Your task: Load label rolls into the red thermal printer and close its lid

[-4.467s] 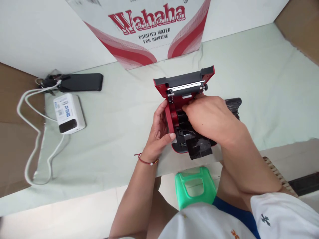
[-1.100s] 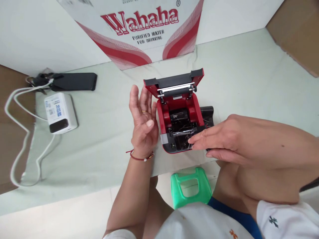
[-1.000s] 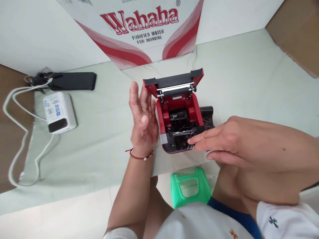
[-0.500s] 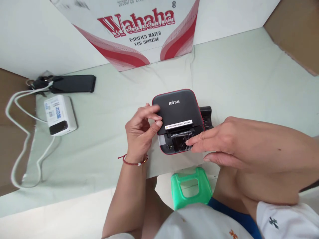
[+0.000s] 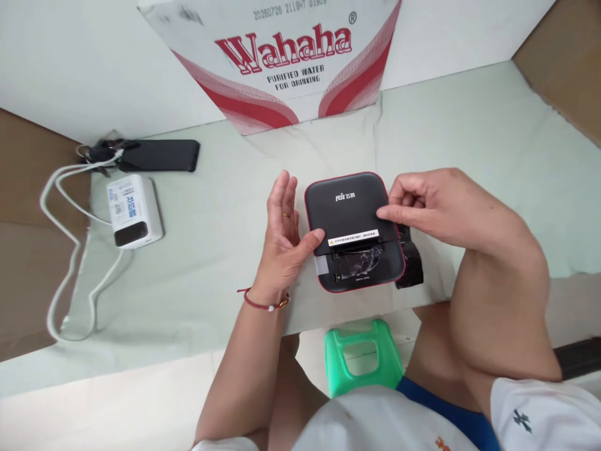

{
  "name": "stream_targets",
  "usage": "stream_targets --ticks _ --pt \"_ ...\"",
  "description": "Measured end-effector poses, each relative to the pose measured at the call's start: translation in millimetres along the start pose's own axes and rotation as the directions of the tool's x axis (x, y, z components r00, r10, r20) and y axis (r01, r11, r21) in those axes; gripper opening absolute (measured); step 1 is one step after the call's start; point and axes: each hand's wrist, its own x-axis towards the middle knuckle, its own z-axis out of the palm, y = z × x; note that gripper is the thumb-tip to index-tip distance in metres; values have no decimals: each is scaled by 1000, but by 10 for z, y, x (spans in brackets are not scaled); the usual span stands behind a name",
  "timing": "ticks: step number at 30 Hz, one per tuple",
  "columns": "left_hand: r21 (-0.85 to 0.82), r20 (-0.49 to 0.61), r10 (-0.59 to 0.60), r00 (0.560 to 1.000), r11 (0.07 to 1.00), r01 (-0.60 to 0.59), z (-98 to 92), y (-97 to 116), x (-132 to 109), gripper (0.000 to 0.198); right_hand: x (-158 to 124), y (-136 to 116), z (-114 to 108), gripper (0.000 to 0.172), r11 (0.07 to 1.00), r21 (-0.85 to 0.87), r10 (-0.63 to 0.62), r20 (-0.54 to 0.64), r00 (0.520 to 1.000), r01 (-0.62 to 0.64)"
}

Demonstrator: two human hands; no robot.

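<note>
A squarish black printer (image 5: 346,216) with a red edge lies on the cloth-covered table in front of me. Its lid carries a white logo and a white warning sticker (image 5: 353,238). Below the sticker, crinkled clear film (image 5: 361,260) covers a dark panel. My left hand (image 5: 288,235) is open at the printer's left side, thumb tip on its edge and fingers stretched upward. At the right side my right hand (image 5: 422,199) has its thumb on the lid's edge and its fingers curled in, closed on that edge. A black object (image 5: 411,262), its kind unclear, shows beside the printer's right side.
At the left sit a white power bank-like device (image 5: 134,211) with a white cable (image 5: 52,250) and a black phone-like slab (image 5: 162,155). A Wahaha carton (image 5: 291,69) stands behind. Cardboard (image 5: 561,62) borders the right. A green stool (image 5: 364,357) is below the table edge.
My right hand has left the film-covered panel and moved up to the lid's right edge. My left fingers have lifted and straightened, with the thumb still on the printer. The view has shifted slightly.
</note>
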Motion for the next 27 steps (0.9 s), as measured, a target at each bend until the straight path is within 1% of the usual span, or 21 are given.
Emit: stream_targets --ticks 3,7,9,12,14,17,19,21,22,23,25,27 --pt "12 7 5 1000 1000 -5 -2 -11 -16 110 37 66 1 40 997 -78 23 101 995 -15" --pt "50 12 14 1000 999 -14 -14 -57 -47 110 16 90 -25 49 988 -148 68 164 984 -44" --pt "36 9 15 1000 999 -15 2 -93 -57 106 9 101 -27 52 990 -130 70 174 982 -47" --pt "-87 64 -3 998 996 9 55 -135 -68 95 13 123 -14 54 998 -53 49 166 985 -41" --pt "-174 102 -12 995 984 30 89 -136 -76 95 14 122 -1 49 1000 -14 23 137 990 -21" --pt "-228 146 9 989 973 25 105 -89 -91 111 -16 60 4 29 999 3 -42 71 997 42" --pt "-239 178 17 984 971 26 100 -36 -100 121 -65 -14 -9 16 992 -3 -129 10 992 129" --pt "-253 203 9 979 966 44 96 17 -109 125 -138 -91 -27 9 967 -15 -256 -29 966 256" --pt "-263 214 1 977 963 57 95 38 -112 125 -179 -121 -33 10 944 -18 -330 -22 944 329" --pt "-274 223 -7 975 959 70 94 55 -114 124 -222 -142 -35 15 917 -18 -399 11 917 399" --pt "-290 236 -26 971 952 96 90 75 -116 126 -300 -148 -21 26 857 -2 -510 132 850 515" --pt "-294 230 -55 972 948 124 79 84 -116 130 -360 -115 13 33 806 22 -577 254 776 591"
